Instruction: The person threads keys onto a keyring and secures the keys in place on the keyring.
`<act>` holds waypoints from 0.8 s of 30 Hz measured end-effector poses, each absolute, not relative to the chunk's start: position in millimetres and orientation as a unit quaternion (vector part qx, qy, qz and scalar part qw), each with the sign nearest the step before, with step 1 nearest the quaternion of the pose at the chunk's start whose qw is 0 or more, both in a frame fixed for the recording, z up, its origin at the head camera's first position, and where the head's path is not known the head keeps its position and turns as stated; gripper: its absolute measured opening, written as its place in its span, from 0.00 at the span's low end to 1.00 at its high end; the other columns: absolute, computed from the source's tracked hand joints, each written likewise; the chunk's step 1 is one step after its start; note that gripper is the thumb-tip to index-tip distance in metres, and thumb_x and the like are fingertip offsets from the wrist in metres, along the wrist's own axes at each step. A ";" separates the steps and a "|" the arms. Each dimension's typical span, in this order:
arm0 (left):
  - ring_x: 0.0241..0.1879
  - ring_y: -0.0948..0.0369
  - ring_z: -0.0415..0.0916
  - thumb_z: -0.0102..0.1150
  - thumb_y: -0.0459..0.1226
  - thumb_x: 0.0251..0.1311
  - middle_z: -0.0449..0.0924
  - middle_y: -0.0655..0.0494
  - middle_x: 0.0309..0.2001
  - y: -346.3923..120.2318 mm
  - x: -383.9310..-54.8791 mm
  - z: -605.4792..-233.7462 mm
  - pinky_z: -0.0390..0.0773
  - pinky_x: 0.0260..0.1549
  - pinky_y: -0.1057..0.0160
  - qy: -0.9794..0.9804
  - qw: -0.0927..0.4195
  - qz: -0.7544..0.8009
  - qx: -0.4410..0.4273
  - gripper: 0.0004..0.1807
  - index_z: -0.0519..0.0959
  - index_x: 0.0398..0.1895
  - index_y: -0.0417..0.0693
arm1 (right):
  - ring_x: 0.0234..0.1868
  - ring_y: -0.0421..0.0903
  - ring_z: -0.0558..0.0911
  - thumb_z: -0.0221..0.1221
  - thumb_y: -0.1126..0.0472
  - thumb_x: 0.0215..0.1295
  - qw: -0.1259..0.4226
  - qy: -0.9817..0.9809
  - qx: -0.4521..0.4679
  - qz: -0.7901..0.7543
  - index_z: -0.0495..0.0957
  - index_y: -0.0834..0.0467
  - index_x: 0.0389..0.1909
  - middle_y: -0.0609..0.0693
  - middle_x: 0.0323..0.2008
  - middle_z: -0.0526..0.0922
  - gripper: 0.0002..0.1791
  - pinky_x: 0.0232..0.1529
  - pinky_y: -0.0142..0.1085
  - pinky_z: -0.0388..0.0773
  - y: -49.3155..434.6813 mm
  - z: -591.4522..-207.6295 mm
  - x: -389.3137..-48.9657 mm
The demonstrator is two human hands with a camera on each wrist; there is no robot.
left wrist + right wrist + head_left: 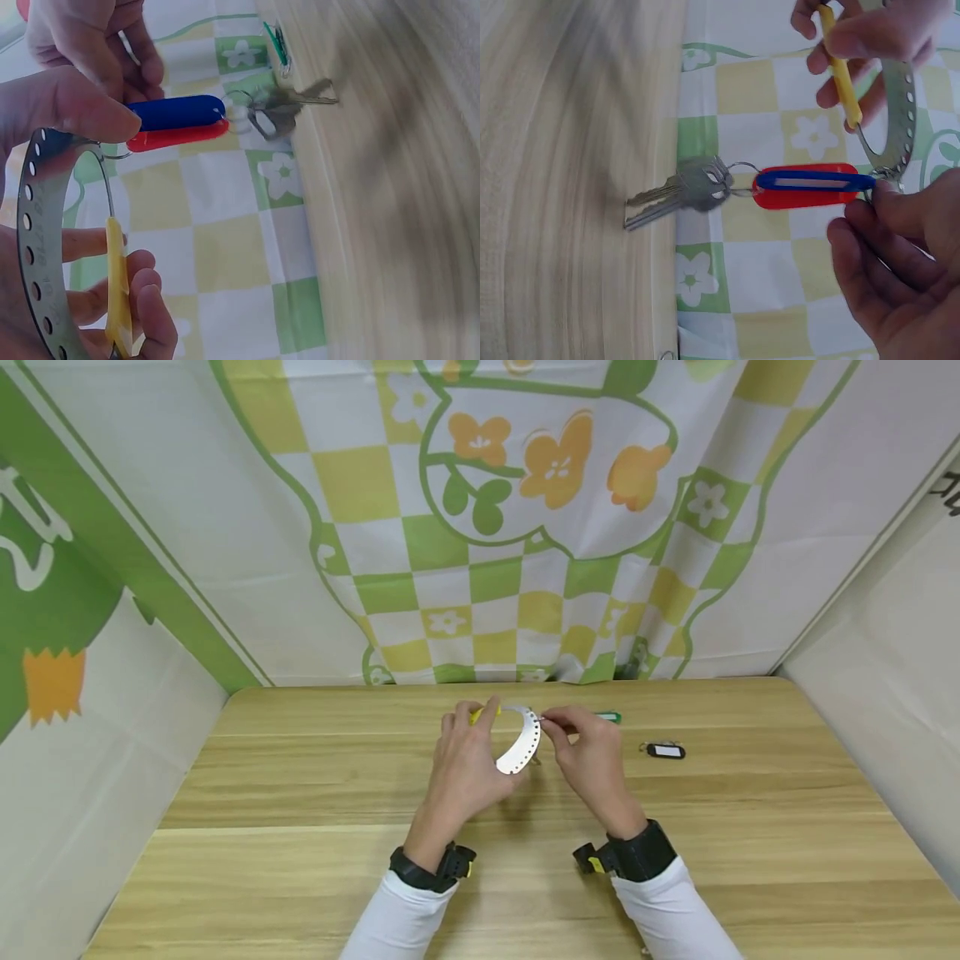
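Note:
My left hand [468, 764] grips a curved silver key holder [522, 745] with a row of holes along its edge. A yellow sleeve [118, 281] covers part of the holder's thin bar, in front of the fingers. At the holed edge, my right hand [594, 760] pinches a small metal ring [885, 174] between thumb and fingertips. A blue key tag [176, 114] and a red key tag [802, 199] hang together below the holder. Silver keys [701, 186] dangle from their rings over the wooden table. The fingers partly hide where the rings meet the holes.
On the wooden table [300, 793], a green key tag [610, 717] lies behind the right hand. Farther right is a black key tag [666, 750] with a white label. A patterned cloth [495, 585] hangs along the table's back edge, with white walls at both sides.

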State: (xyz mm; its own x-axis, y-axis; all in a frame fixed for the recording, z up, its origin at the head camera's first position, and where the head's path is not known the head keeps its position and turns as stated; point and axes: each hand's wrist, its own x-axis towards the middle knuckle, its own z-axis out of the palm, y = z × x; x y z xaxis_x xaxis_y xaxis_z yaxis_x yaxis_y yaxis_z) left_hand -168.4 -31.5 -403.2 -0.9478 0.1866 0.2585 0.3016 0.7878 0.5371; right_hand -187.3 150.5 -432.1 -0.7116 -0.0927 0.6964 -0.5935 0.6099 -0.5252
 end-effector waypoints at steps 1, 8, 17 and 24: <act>0.59 0.39 0.67 0.84 0.46 0.35 0.68 0.37 0.64 -32.7 -168.7 -402.8 0.76 0.50 0.42 -0.940 0.092 -0.301 -0.128 0.57 0.68 0.73 0.42 | 0.31 0.49 0.87 0.69 0.72 0.61 0.311 -0.840 0.206 0.394 0.87 0.64 0.37 0.57 0.34 0.88 0.04 0.34 0.40 0.84 150.9 -431.9 -187.6; 0.57 0.41 0.69 0.84 0.45 0.36 0.70 0.36 0.62 -42.2 -169.0 -398.3 0.77 0.50 0.44 -0.934 0.065 -0.322 -0.139 0.55 0.69 0.72 0.38 | 0.33 0.47 0.87 0.67 0.67 0.65 0.217 -0.842 0.174 0.462 0.87 0.65 0.41 0.55 0.36 0.89 0.06 0.36 0.40 0.84 154.7 -428.7 -188.6; 0.57 0.41 0.70 0.83 0.43 0.39 0.71 0.39 0.60 -42.8 -167.1 -394.2 0.75 0.54 0.43 -0.923 0.021 -0.348 -0.165 0.53 0.68 0.72 0.38 | 0.30 0.44 0.86 0.66 0.63 0.67 0.199 -0.845 0.143 0.476 0.88 0.62 0.37 0.52 0.31 0.88 0.05 0.33 0.38 0.83 156.7 -425.4 -186.4; 0.61 0.43 0.67 0.82 0.41 0.40 0.68 0.39 0.64 -45.1 -169.1 -393.8 0.74 0.56 0.43 -0.915 0.017 -0.382 -0.128 0.54 0.66 0.74 0.40 | 0.30 0.49 0.85 0.65 0.64 0.68 0.180 -0.847 0.095 0.491 0.88 0.64 0.38 0.54 0.30 0.88 0.07 0.31 0.31 0.77 176.7 -422.8 -190.9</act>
State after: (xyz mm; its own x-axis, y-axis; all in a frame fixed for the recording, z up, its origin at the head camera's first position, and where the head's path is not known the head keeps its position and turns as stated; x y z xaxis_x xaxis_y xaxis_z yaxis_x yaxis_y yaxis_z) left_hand -169.1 -45.1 -393.8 -0.9665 0.2217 0.1290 0.2477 0.6752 0.6948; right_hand -190.9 176.7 -422.8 -0.9171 0.0169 0.3982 -0.3374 0.4991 -0.7982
